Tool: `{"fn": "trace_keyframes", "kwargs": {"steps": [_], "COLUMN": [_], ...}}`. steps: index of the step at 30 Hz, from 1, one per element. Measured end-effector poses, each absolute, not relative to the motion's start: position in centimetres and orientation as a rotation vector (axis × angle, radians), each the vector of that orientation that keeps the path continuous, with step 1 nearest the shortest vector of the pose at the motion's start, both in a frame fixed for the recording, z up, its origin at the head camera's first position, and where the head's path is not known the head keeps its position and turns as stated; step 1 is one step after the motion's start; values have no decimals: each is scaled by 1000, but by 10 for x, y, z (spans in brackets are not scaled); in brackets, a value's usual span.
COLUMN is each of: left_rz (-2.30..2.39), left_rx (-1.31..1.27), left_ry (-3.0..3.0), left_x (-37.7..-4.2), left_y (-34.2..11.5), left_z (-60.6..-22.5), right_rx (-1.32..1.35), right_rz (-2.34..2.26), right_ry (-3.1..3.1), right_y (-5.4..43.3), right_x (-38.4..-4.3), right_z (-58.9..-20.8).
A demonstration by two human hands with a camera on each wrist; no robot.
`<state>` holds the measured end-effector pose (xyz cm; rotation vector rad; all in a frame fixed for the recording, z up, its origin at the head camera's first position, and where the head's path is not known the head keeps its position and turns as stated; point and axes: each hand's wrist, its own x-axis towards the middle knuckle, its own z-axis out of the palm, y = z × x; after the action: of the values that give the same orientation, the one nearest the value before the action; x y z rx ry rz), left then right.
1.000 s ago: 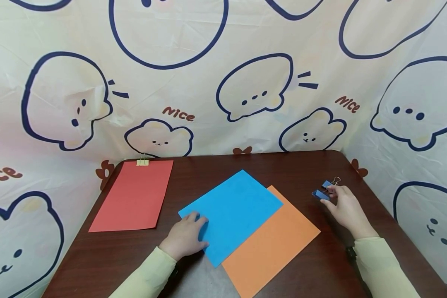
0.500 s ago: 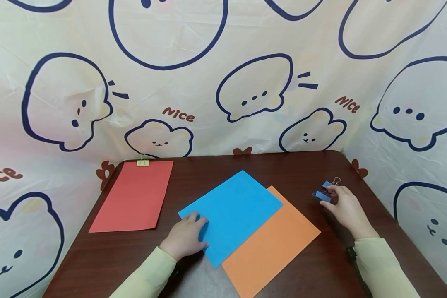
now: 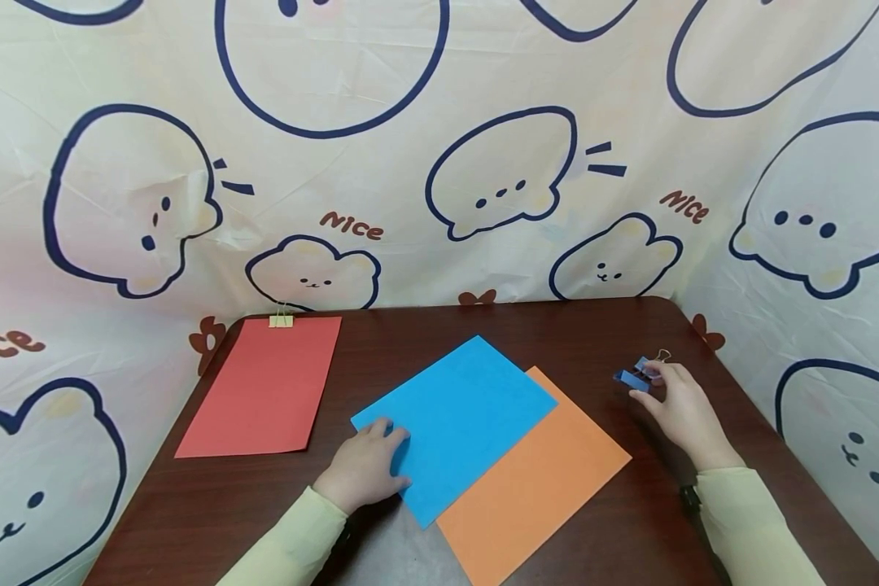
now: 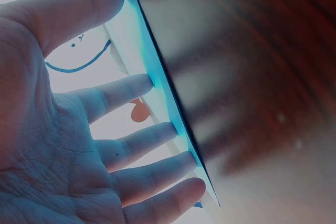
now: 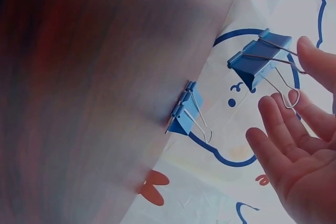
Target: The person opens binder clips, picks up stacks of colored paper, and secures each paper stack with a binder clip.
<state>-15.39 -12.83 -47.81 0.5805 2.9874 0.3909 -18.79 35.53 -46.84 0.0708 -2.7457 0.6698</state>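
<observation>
My left hand (image 3: 362, 464) rests its fingertips on the left corner of a blue sheet of paper (image 3: 476, 415); the left wrist view has the fingers spread and nearly straight along the sheet's edge (image 4: 160, 85). Partly under the blue sheet lies an orange sheet (image 3: 535, 488). At the right of the table, my right hand (image 3: 681, 411) pinches a blue binder clip (image 5: 261, 59) by its wire handles, thumb on one and fingertips at the other. A second blue binder clip (image 5: 189, 109) sits on the table just beyond it.
A red sheet (image 3: 260, 391) lies at the back left, with a yellow binder clip (image 3: 282, 321) on its far edge. The dark brown table (image 3: 410, 325) ends against a cartoon-printed cloth (image 3: 403, 179) at the back and sides.
The binder clip in my right hand has shifted slightly upward in the head view, nearer the second clip. The left hand and the sheets look the same.
</observation>
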Motion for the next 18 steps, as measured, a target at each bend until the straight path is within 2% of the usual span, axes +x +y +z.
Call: {"fn": "trace_keyframes", "kwargs": {"steps": [18], "left_rz": [409], "left_rx": [574], "left_ry": [2970], "left_x": [-153], "left_y": [-128], "left_z": [-477], "right_rx": [66], "right_rz": [672], "right_ry": [-2701], "right_y": [352], "right_x": [-186], "right_z": [-465]}}
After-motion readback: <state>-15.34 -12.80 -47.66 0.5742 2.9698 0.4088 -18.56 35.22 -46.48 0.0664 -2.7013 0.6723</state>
